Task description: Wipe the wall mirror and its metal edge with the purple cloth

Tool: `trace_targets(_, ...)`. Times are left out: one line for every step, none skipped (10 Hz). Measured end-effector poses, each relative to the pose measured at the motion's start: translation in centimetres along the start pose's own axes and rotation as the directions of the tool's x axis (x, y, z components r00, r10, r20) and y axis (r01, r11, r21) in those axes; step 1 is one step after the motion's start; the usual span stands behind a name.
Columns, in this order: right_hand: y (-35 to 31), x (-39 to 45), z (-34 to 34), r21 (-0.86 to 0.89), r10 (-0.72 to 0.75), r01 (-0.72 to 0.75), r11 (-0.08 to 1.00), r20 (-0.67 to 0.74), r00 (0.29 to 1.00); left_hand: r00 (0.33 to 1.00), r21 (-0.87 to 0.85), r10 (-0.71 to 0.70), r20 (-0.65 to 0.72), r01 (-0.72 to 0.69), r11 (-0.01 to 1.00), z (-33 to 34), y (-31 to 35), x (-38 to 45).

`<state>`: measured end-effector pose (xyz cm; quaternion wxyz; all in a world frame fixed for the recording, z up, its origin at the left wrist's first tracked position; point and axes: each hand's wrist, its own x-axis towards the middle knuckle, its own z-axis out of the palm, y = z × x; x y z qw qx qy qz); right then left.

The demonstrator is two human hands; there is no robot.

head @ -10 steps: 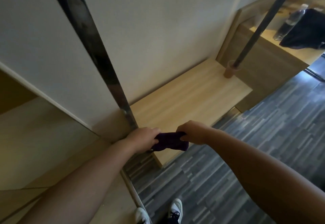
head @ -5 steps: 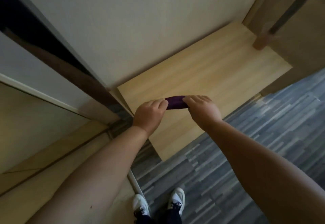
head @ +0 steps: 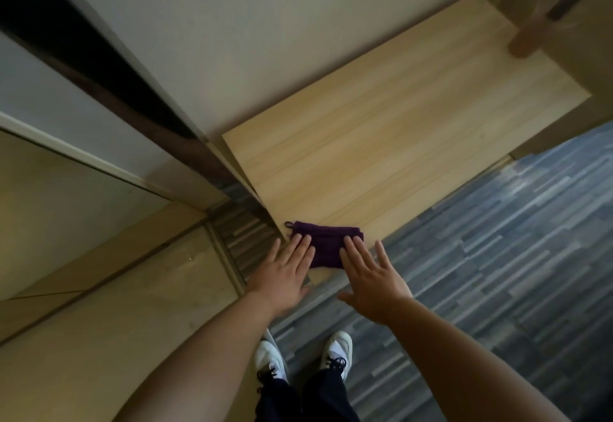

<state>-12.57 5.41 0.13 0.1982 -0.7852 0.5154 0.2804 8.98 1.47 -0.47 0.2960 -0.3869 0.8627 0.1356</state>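
here the folded purple cloth (head: 326,244) lies on the wooden shelf (head: 381,143), left hand (head: 285,270) and right hand (head: 371,272) resting straight, spread fingers on it.

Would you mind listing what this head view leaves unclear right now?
- Purple cloth: near edge hidden under the left hand and right hand.
- Mirror: cut off by the left frame edge.
- Object on the wooden shelf, top right: too blurred to identify.

Cloth (head: 326,244) on bench (head: 398,143) corner
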Motion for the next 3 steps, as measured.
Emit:
trace_targets(0.4,-0.3,-1.6,0.032,-0.012,0.011,0.999,0.038,0.999,0.999,-0.028,-0.004,0.038,0.005,1.000,-2.0,-0.2,-0.8)
trace_targets(0.1,-0.7,-5.3,0.190,-0.005,0.017,0.982,-0.062,0.998,0.998,-0.185,-0.057,0.022,0.060,0.981,-4.6,-0.4,-2.6)
trace_targets(-0.4,-0.5,-9.5,0.304,0.002,-0.009,0.953,0.024,1.000,0.984,-0.405,-0.110,0.139,0.158,0.901,-7.0,-1.1,-5.1)
